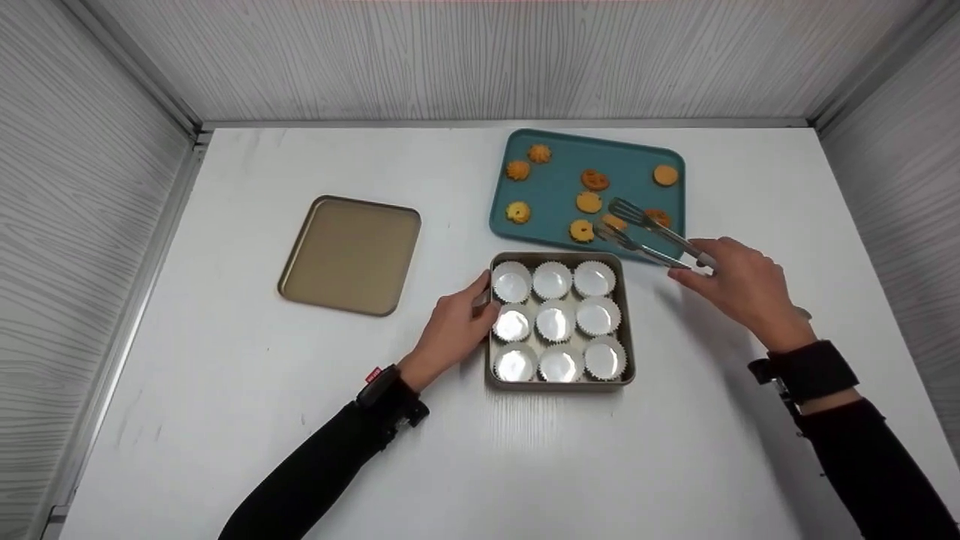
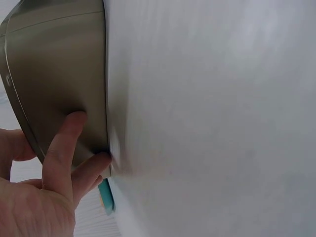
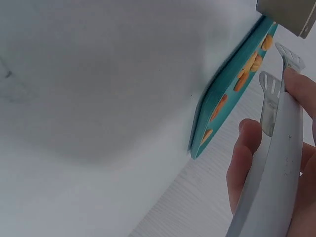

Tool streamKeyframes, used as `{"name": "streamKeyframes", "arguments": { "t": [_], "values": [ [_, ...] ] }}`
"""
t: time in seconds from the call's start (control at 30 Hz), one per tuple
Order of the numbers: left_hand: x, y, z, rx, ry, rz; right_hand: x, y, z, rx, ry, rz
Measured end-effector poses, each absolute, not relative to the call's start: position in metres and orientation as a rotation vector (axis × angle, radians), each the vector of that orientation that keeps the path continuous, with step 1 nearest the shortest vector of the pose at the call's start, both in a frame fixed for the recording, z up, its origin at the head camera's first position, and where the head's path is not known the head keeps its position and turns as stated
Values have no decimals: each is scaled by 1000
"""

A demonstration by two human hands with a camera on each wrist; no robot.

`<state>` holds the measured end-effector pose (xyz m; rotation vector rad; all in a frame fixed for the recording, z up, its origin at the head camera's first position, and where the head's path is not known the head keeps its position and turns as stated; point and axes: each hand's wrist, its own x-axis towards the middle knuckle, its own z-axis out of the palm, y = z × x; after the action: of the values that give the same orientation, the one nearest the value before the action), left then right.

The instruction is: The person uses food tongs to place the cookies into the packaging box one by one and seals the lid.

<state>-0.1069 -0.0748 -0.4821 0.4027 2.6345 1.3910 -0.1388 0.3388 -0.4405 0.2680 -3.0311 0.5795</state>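
A square metal baking pan [image 1: 561, 256] sits mid-table, filled with several white paper cups [image 1: 556, 321]. My left hand [image 1: 457, 327] holds its left wall, fingers [image 2: 66, 143] curled against the pan's side [image 2: 59, 74]. My right hand [image 1: 739, 285] grips metal tongs [image 1: 645, 232], whose open tips hover over the near right part of a teal tray [image 1: 555, 187] by a cookie [image 1: 615, 222]. Several golden cookies [image 1: 589, 202] lie on that tray. In the right wrist view the tongs [image 3: 276, 143] run along my fingers [image 3: 244, 158] beside the teal tray's edge [image 3: 217, 103].
An empty gold tray [image 1: 351, 253] lies to the left on the white table [image 1: 480, 450]. Grey panelled walls close in the back and both sides.
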Motion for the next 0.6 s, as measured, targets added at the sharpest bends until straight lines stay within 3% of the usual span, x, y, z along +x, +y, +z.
{"name": "streamKeyframes", "arguments": {
  "t": [0.6],
  "values": [
    [-106, -76, -482, 364, 2584, 1429, -159, 316, -440, 458, -3051, 411]
  ]
}}
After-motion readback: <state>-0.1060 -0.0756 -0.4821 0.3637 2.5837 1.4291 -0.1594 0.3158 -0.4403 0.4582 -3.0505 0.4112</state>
